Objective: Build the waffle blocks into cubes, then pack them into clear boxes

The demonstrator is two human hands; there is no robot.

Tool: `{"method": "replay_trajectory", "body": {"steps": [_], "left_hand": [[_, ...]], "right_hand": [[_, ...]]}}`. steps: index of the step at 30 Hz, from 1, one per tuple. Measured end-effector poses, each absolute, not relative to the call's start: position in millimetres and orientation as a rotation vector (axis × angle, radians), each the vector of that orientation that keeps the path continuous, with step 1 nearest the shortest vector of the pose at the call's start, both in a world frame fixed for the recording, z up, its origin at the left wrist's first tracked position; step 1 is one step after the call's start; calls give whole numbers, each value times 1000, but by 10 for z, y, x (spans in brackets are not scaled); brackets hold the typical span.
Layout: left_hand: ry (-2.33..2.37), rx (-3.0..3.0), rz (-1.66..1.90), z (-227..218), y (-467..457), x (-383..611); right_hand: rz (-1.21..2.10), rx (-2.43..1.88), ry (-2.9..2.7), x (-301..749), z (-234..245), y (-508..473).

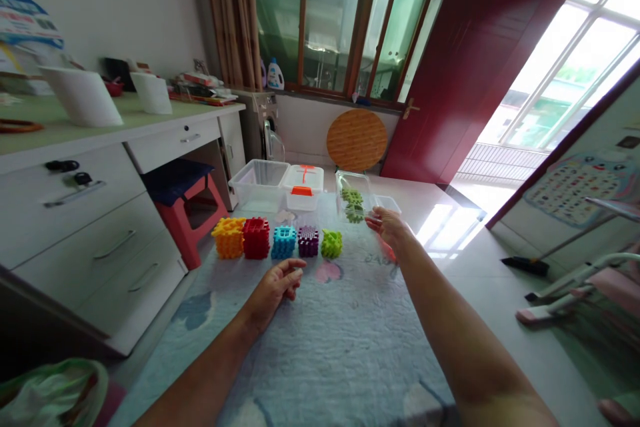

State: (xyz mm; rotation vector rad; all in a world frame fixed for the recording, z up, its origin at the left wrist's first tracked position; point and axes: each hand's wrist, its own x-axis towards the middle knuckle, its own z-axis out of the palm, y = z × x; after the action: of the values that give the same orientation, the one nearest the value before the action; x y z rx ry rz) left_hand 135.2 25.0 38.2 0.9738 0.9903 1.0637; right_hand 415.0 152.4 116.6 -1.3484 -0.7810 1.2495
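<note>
My right hand is closed on the near right edge of a clear plastic container. Green notched pieces show through its wall. My left hand is held over the mat, fingers loosely bent and apart, with nothing in it. Just beyond it stands a row of cubes built from interlocking pieces: a yellow cube, a red cube, a light blue cube, a purple cube and a smaller lime green cube.
Behind the cubes are a clear tub and a lidded box with an orange handle. A shallow clear tray and a reddish item lie by my right wrist. Left are drawers and a stool.
</note>
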Motion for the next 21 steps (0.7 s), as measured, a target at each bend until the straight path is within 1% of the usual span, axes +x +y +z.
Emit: {"method": "replay_trajectory", "body": {"steps": [9, 21], "left_hand": [[959, 963, 1051, 371, 254, 1353], [948, 959, 1043, 338, 263, 1343]], "right_hand": [[1205, -1427, -627, 3923, 870, 1803], [1172, -1495, -603, 3814, 678, 1835]]}}
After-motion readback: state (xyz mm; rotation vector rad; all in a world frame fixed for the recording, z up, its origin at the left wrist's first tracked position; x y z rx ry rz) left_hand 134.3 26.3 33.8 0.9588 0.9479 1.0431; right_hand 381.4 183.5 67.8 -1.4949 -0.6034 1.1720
